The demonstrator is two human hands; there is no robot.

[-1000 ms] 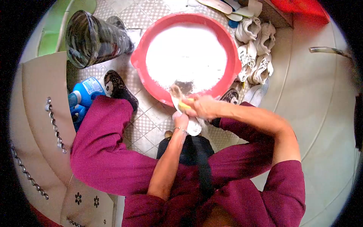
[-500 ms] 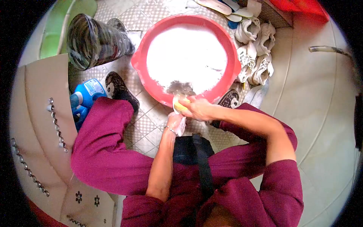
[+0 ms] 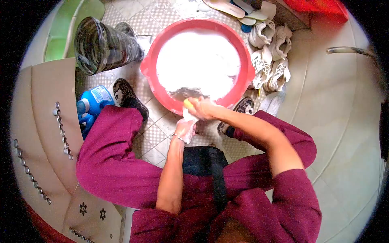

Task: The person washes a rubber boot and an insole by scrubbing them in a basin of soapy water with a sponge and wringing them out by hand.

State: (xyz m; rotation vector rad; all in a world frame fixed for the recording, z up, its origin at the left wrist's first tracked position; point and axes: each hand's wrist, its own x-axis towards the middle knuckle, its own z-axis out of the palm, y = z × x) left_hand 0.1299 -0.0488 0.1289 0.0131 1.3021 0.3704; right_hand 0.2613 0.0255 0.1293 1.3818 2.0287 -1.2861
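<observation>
A wide red basin (image 3: 150, 65) full of white suds stands on the tiled floor in front of me. My left hand (image 3: 185, 128) grips a soapy white shoe (image 3: 189, 117) just in front of the basin's near rim. My right hand (image 3: 202, 108) is closed on a yellow brush (image 3: 188, 103) and presses it onto the top of that shoe. Both hands are wet with foam. The brush is mostly hidden under my fingers.
Several white sneakers (image 3: 270, 56) lie piled right of the basin. A dark patterned bucket (image 3: 103, 44) lies tipped at the left, a blue detergent bottle (image 3: 92, 102) below it. Insoles (image 3: 227, 6) lie beyond the basin. My feet in dark slippers (image 3: 127, 95) flank the basin.
My hands and the shoe have shifted a little left and toward the basin rim. The brush has slid along the shoe, and less of the shoe shows below my left hand.
</observation>
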